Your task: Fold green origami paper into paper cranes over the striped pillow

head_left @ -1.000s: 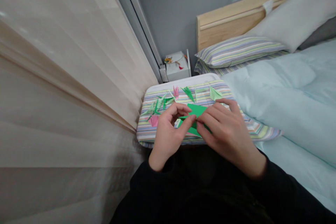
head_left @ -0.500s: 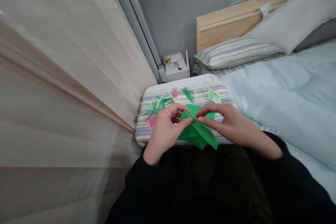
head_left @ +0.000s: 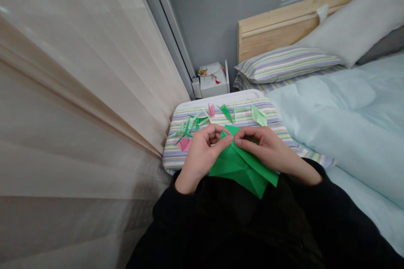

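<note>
A creased sheet of green paper (head_left: 241, 164) is spread between my hands, partly folded, its lower corners hanging over the near edge of the striped table. My left hand (head_left: 203, 151) pinches the paper near its top with thumb and forefinger. Close beside those fingertips, my right hand (head_left: 268, 147) pinches the same paper along a fold. Behind my hands lie several small folded papers: a dark green one (head_left: 225, 113), a pink one (head_left: 211, 110), a pale green one (head_left: 259, 115) and a cluster of green ones. Another pink piece (head_left: 183, 144) rests left of my left hand.
The small table (head_left: 172, 157) has a striped cover and a white rim. A pale curtain (head_left: 78, 92) hangs at the left. Beyond the table stands a white cabinet (head_left: 214, 89) with small items on top. The bed with a light blue quilt (head_left: 347, 105) is at the right.
The green paper has opened out wider, its lower edge reaching further down and to the right. My right hand has shifted slightly left, bringing its fingertips nearer my left hand's.
</note>
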Demonstrator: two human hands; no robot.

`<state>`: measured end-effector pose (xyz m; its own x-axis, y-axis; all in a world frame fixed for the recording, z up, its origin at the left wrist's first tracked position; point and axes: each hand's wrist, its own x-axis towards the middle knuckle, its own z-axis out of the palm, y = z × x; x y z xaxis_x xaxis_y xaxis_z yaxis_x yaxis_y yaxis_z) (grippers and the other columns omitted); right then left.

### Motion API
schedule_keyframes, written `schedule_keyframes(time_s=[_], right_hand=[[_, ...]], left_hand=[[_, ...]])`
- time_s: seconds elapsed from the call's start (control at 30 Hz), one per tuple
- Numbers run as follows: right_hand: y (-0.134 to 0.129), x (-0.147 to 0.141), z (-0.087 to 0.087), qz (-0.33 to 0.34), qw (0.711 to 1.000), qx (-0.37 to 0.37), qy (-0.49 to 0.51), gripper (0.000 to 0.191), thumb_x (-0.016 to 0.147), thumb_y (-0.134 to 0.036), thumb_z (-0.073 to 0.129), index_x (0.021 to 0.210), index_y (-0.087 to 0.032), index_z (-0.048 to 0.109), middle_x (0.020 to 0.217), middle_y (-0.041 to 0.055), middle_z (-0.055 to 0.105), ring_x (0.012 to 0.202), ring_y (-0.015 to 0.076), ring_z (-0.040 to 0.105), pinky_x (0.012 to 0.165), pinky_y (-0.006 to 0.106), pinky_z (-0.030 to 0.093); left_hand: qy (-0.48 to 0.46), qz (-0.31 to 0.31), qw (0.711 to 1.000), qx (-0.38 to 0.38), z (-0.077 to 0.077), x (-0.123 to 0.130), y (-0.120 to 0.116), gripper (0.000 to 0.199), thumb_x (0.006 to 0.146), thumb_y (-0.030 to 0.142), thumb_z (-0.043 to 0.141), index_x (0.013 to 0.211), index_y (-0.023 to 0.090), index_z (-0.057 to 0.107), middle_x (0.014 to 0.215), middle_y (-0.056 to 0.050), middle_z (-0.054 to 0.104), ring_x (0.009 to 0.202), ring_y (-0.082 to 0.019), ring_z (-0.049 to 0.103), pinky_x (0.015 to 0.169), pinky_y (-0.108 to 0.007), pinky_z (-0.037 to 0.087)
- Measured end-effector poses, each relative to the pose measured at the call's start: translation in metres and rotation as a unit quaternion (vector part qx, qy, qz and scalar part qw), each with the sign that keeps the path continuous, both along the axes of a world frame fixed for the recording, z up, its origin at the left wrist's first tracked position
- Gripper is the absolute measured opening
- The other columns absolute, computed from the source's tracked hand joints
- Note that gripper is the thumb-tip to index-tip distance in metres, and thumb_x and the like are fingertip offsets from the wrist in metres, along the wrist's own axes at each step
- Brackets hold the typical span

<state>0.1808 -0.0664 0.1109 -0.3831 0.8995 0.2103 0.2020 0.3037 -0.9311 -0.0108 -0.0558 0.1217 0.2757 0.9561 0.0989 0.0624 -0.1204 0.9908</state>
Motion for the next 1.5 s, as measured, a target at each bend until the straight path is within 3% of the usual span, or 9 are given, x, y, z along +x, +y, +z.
schedule_keyframes(time_s=[0.2, 0.43, 0.67, 0.77, 0.93, 1.03, 1.27, 1.5], right_hand=[[0.002, 0.001, -0.002, 0.031, 0.999, -0.018, -0.009, 0.026, 0.097, -0.034, 0.054, 0.082, -0.017, 0.065, 0.076, 0.0003, 0.058, 0.076, 0.0162, 0.052, 0.071, 0.029, 0.041], [0.003, 0.001, -0.001, 0.075, 0.991, -0.101, 0.042, 0.032, 0.094, -0.046, 0.059, 0.078, -0.018, 0.060, 0.069, -0.0041, 0.048, 0.063, 0.0118, 0.041, 0.059, 0.026, 0.034], [0.000, 0.007, 0.001, 0.148, 0.967, -0.192, 0.081, 0.035, 0.089, -0.051, 0.070, 0.079, -0.018, 0.063, 0.065, -0.0062, 0.044, 0.056, 0.0090, 0.036, 0.052, 0.024, 0.027], [-0.004, 0.007, 0.001, 0.150, 0.962, -0.212, 0.083, 0.034, 0.090, -0.051, 0.068, 0.081, -0.019, 0.064, 0.065, -0.0053, 0.046, 0.057, 0.0098, 0.037, 0.051, 0.024, 0.027], [-0.009, 0.005, 0.009, 0.154, 0.963, -0.202, 0.084, 0.033, 0.093, -0.049, 0.064, 0.079, -0.020, 0.063, 0.069, -0.0038, 0.049, 0.062, 0.0119, 0.042, 0.057, 0.026, 0.033], [-0.011, 0.004, 0.013, 0.159, 0.962, -0.206, 0.080, 0.035, 0.089, -0.052, 0.070, 0.077, -0.019, 0.063, 0.065, -0.0053, 0.046, 0.059, 0.0108, 0.038, 0.055, 0.026, 0.030], [-0.013, 0.002, 0.017, 0.187, 0.936, -0.278, 0.102, 0.044, 0.079, -0.057, 0.078, 0.072, -0.017, 0.061, 0.059, -0.0066, 0.044, 0.053, 0.0079, 0.033, 0.048, 0.025, 0.020], [-0.017, 0.002, 0.019, 0.192, 0.926, -0.300, 0.127, 0.040, 0.077, -0.051, 0.081, 0.070, -0.017, 0.062, 0.058, -0.0073, 0.043, 0.051, 0.0068, 0.029, 0.045, 0.025, 0.016]], left_hand=[[-0.001, -0.037, 0.999, -0.011, -0.002, -0.004, 0.001, 0.022, 0.081, 0.035, 0.079, 0.083, 0.015, 0.071, 0.071, 0.001, 0.060, 0.063, -0.010, 0.049, 0.058, -0.023, 0.034], [0.015, -0.093, 0.995, 0.026, 0.005, -0.005, 0.000, 0.017, 0.087, 0.034, 0.075, 0.087, 0.017, 0.073, 0.081, -0.003, 0.068, 0.070, -0.013, 0.057, 0.063, -0.023, 0.042], [0.014, -0.124, 0.992, -0.003, 0.006, -0.016, -0.004, 0.020, 0.072, 0.029, 0.088, 0.087, 0.019, 0.079, 0.075, -0.003, 0.069, 0.060, -0.013, 0.057, 0.056, -0.025, 0.045], [0.039, -0.127, 0.990, 0.040, 0.009, -0.018, -0.007, 0.017, 0.074, 0.026, 0.087, 0.087, 0.019, 0.079, 0.077, -0.003, 0.071, 0.064, -0.014, 0.060, 0.059, -0.026, 0.047], [0.075, -0.122, 0.974, 0.177, 0.013, -0.019, -0.006, 0.008, 0.080, 0.027, 0.083, 0.081, 0.020, 0.079, 0.077, -0.005, 0.073, 0.074, -0.018, 0.067, 0.071, -0.030, 0.052], [0.064, -0.128, 0.964, 0.226, 0.013, -0.020, -0.004, 0.011, 0.081, 0.031, 0.083, 0.078, 0.021, 0.078, 0.076, -0.006, 0.074, 0.074, -0.019, 0.068, 0.072, -0.032, 0.053], [0.054, -0.130, 0.962, 0.235, 0.013, -0.021, -0.004, 0.013, 0.080, 0.031, 0.083, 0.074, 0.022, 0.077, 0.074, -0.006, 0.073, 0.072, -0.019, 0.067, 0.070, -0.032, 0.053], [0.044, -0.144, 0.961, 0.232, 0.011, -0.021, -0.005, 0.011, 0.084, 0.026, 0.079, 0.075, 0.022, 0.076, 0.073, -0.005, 0.071, 0.072, -0.018, 0.067, 0.070, -0.032, 0.053]])
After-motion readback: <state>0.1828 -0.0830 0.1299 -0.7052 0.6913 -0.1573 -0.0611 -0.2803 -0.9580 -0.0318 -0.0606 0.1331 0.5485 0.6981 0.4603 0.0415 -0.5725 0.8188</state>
